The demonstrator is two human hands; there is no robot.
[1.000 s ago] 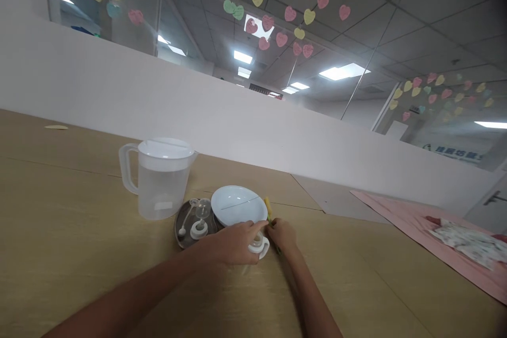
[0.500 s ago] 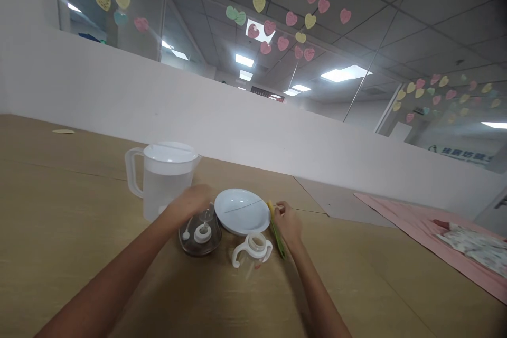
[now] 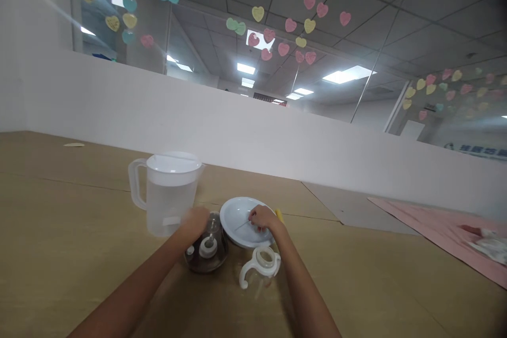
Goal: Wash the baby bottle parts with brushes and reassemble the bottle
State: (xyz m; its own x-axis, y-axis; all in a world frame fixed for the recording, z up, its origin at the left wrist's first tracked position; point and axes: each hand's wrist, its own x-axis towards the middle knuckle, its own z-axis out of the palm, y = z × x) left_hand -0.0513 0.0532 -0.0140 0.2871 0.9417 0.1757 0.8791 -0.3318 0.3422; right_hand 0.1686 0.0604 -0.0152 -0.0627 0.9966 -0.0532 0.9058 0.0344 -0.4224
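White wall (image 3: 253,137) runs behind the tan table (image 3: 99,222), paper hearts (image 3: 309,26) above it. Left hand (image 3: 197,220) is over the far left side of the dark tray (image 3: 197,263), too blurred to tell what it grips. Right hand (image 3: 263,219), fingers bent, reaches over the pale bowl (image 3: 229,212) (whether it pinches anything, I cannot tell). Nearer the person than the bowl, the open bottle (image 3: 259,268) stands mouth up between the forearms, closer to the right.
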